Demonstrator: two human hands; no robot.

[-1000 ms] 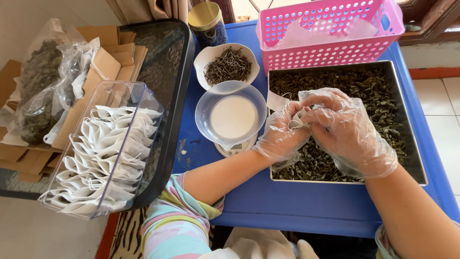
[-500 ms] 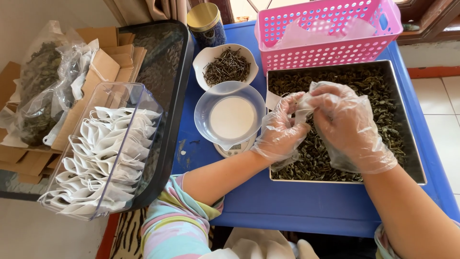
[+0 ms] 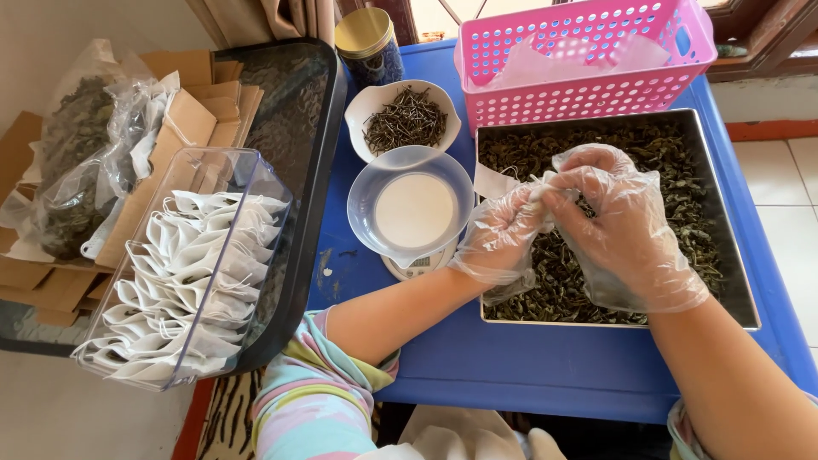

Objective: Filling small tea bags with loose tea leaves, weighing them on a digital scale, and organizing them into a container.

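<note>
Both hands wear loose clear plastic gloves and meet over the left part of a metal tray [image 3: 733, 247] filled with dark dried tea leaves [image 3: 665, 162]. My left hand [image 3: 503, 234] and my right hand [image 3: 618, 221] pinch a small white filter bag [image 3: 538, 192] between their fingertips. Left of the tray, a clear plastic bowl [image 3: 412, 204] rests on a small white scale [image 3: 417, 266]. A white bowl of thin dark twigs [image 3: 406, 117] stands behind it.
A pink plastic basket [image 3: 588, 68] with white bags sits at the back of the blue table [image 3: 511, 366]. A gold-lidded jar [image 3: 368, 43] stands beside it. On the left, a clear bin of filled white bags [image 3: 183, 264], brown cardboard sleeves [image 3: 183, 136] and plastic bags of leaves [image 3: 72, 179].
Both hands have shifted slightly left and toward the tray's near-left part while working the small white bag. Nothing else has moved.
</note>
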